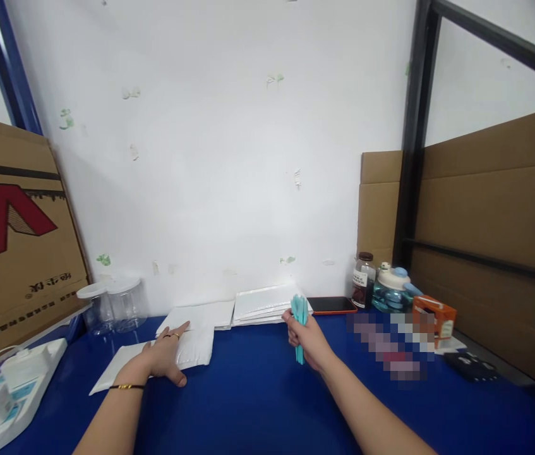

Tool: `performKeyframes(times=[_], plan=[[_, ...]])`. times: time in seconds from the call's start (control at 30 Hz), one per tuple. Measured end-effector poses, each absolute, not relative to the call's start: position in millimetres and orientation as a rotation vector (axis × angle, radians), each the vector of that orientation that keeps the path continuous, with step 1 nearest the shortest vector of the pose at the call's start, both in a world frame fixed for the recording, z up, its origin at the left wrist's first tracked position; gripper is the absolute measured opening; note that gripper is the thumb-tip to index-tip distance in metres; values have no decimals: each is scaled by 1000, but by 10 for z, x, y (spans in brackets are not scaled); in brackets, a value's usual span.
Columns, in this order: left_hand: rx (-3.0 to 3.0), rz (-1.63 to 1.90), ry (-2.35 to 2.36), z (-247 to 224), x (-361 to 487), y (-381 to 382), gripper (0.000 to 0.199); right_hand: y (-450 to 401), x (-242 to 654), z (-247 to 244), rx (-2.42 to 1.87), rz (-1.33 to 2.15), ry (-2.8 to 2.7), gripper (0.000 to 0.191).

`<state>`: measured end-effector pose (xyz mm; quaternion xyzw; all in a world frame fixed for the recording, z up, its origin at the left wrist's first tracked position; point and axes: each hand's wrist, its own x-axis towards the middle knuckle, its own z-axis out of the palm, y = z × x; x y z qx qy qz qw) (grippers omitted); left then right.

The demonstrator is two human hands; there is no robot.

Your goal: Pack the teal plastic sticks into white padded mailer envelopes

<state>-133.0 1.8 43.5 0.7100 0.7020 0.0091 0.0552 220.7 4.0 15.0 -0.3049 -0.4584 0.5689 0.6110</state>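
Note:
My left hand (163, 357) lies flat with its fingers spread on white padded packets (198, 346), which rest on the blue tabletop (248, 392). My right hand (313, 344) is closed around a bundle of thin teal strips (299, 313), held upright above the table. Their exact kind does not show. Behind the bundle, a stack of flat white packets (262, 302) lies against the wall. More white packets (222, 313) sit just left of that stack, beyond my left hand.
Two clear lidded jars (127, 306) stand at the left, behind a white power strip (35, 385). At the right are a phone (333, 306), a brown-capped jar (362, 284), a blue bottle (391, 294), an orange box (432, 319) and a black object (470, 366). Cardboard (494, 253) borders the table.

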Motion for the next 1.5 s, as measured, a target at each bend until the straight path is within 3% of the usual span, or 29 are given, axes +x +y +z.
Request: performKeyframes(times=[0.07, 0.17, 0.27, 0.43, 0.6, 0.9, 1.13, 1.5], plan=[[2126, 3, 2115, 431, -1302, -2, 123, 42, 2232, 181, -668, 1350, -985, 34], [2169, 131, 2091, 567, -1144, -91, 93, 17, 2258, 255, -624, 1391, -914, 35], [2189, 438, 1668, 807, -903, -228, 72, -70, 2269, 394, -538, 1373, -905, 36], [1877, 547, 635, 1045, -339, -346, 78, -222, 2401, 685, -381, 1266, -907, 37], [1366, 568, 174, 970, 130, -242, 86, -230, 2653, 1073, -327, 1268, -774, 34], [1173, 578, 42, 917, 389, -108, 81, -258, 2170, 2104, -197, 1155, -860, 20], [1176, 563, -9, 888, 398, -144, 83, -115, 1758, 1967, -381, 1081, -980, 28], [1091, 630, -27, 810, 329, -50, 85, -166, 1969, 1773, -644, 964, -1002, 31]])
